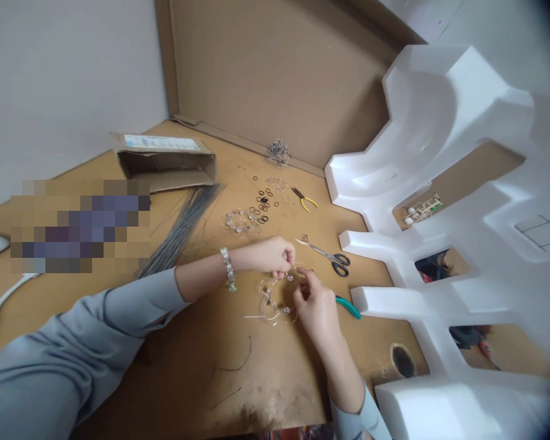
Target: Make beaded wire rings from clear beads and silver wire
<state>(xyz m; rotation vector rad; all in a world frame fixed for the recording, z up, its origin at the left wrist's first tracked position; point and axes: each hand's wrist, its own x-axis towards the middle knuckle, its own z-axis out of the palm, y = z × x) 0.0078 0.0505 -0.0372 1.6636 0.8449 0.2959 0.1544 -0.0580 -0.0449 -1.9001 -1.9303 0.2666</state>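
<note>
Fingertips of my left hand (275,253) are pinched together on the wirework (268,293) at its edge nearest the scissors (332,260). Those of my right hand (318,308) curl in at the same edge; whether they press on the wire I cannot tell. Relative to the scissors, the wirework lies to the left and nearer me: an open round of thin, bright loops carrying clear beads (286,310), with one straight end jutting away from them. On the near side of the scissors, beside my right hand, is a teal handle (349,308); beyond them lie the pliers (308,204); to their left and farther off, dark rings (264,206).

Handling, as I judge it: the wirework should be very light and springy, bending readily under a small pinch and keeping the bend. The beads look smooth and hard, so probably slippery. Bare wire close to a curl is the best hold, one hand bracing while the other bends; the wide loops would likely buckle, and the loose end may prick.
</note>
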